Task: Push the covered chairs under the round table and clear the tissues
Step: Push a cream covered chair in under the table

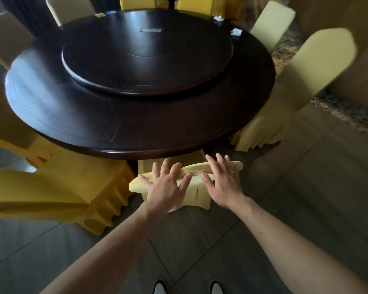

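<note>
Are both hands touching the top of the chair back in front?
Touching: head view shows left hand and right hand laid flat on the chair back.

Chairs ring the round table [136,128]; a turntable [147,58] sits on it, tissues [236,32] at its far-right edge.

The head camera is looking steeply down and forward, close over a chair back [191,169], the round table [136,115] lying beyond.
</note>
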